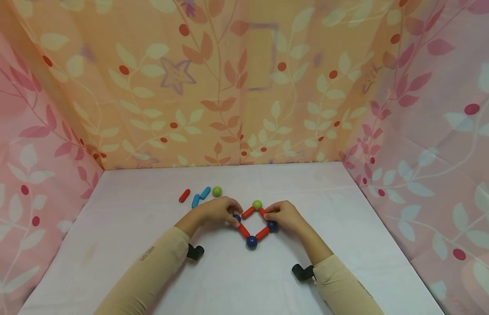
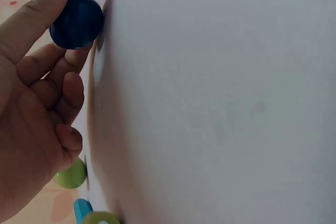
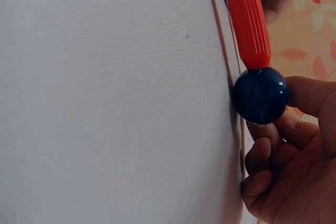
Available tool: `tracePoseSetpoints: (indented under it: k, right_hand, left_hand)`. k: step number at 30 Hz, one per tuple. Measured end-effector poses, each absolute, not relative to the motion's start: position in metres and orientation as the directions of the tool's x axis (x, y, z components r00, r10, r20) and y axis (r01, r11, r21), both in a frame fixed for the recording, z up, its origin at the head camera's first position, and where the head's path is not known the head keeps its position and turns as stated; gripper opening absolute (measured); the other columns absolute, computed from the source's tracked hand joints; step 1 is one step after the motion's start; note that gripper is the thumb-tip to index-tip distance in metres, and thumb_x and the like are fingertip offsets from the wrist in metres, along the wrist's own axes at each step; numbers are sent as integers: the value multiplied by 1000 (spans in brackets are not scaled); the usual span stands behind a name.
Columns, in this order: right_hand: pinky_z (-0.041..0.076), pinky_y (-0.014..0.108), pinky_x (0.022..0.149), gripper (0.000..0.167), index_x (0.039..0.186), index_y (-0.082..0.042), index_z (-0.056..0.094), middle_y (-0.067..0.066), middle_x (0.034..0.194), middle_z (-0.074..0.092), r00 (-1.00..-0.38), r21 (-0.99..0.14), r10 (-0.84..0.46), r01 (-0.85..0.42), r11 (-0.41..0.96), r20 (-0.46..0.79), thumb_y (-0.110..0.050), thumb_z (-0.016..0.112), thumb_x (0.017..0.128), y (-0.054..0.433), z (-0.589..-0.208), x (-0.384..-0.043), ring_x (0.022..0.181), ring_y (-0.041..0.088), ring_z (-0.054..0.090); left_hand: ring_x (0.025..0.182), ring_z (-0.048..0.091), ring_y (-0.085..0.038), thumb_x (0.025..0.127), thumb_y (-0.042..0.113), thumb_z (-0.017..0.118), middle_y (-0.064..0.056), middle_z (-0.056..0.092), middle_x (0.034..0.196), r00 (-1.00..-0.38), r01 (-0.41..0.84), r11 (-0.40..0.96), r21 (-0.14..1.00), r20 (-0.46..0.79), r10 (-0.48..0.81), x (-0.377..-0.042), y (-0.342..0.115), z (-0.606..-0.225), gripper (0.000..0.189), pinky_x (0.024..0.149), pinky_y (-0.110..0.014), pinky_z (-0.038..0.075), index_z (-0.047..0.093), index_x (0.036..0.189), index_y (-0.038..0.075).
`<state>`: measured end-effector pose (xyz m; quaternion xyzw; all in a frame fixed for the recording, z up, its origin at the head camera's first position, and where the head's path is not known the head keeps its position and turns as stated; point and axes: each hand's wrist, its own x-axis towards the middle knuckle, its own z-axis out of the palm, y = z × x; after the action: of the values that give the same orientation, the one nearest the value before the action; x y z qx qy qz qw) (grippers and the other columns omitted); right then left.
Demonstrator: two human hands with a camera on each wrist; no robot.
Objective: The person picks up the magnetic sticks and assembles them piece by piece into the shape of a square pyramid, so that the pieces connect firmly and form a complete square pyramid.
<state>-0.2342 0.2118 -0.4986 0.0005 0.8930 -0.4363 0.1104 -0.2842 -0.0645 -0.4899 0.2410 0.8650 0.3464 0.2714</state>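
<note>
Floral drapes (image 1: pixel 224 87) back a pale table (image 1: pixel 244 280). Fingers of the left hand (image 1: pixel 218 211) curl round the left blue ball (image 1: pixel 237 218); the right hand (image 1: pixel 285 215) pinches the upper-right red rod (image 1: pixel 262 212) beside the right blue ball (image 1: pixel 272 226). Nearer the left hand, the upper-left red rod (image 1: pixel 248 213) slants away rightward to the green ball (image 1: pixel 257 204); whether its lower end touches the left blue ball is unclear.
</note>
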Motion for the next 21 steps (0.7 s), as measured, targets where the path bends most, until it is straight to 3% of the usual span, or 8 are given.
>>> tracePoseSetpoints:
  k: [8,21]
  right_hand:
    - [53,31,79,16,101,-8,80,1,95,75,-977,-787,-92,98,609,-192,-19,80,89,210,-498,-234,85,15,62]
    - [52,33,82,20,101,-9,79,-1,90,75,-971,-780,-97,113,616,-217,-23,82,87,212,-499,-232,85,15,64]
  left_hand:
    - [94,60,-15,78,37,90,9,69,103,-726,320,639,700,-252,640,-288,-56,-489,46,88,-31,51,73,116,17]
    - [94,60,-17,81,31,88,8,70,103,-740,271,635,723,-266,618,-287,-57,-485,38,88,-33,51,74,114,19]
